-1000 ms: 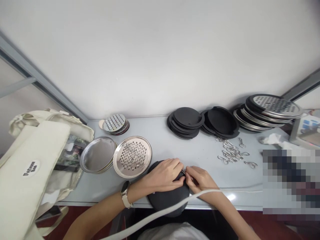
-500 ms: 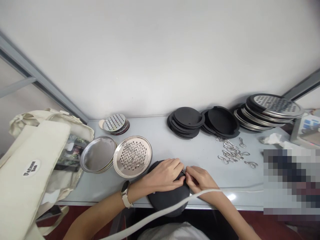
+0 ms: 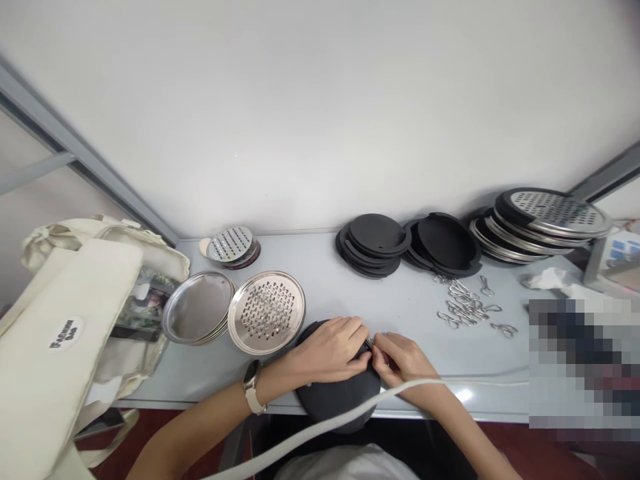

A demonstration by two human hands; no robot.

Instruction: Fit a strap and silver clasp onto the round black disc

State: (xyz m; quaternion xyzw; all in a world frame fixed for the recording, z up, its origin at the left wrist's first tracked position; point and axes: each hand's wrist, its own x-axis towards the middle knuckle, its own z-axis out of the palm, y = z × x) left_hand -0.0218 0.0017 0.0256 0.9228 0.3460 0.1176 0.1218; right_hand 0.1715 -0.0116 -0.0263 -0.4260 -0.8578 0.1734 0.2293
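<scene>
A round black disc (image 3: 335, 399) lies at the table's near edge in front of me. My left hand (image 3: 327, 350) rests on top of it with the fingers curled over its right rim. Close against it, my right hand (image 3: 403, 360) pinches a small metal clip (image 3: 369, 344) at that same rim. The fingertips of both hands meet there. A watch (image 3: 251, 388) sits on my left wrist. A white cord (image 3: 320, 430) crosses below my hands.
To the left lie a perforated metal disc (image 3: 267, 311) and plain metal plates (image 3: 197, 316). Loose metal clips (image 3: 467, 303) lie to the right. Black disc stacks (image 3: 373, 243), metal-rimmed stacks (image 3: 543, 217) and small discs (image 3: 231, 245) line the wall. A cream bag (image 3: 75, 320) stands far left.
</scene>
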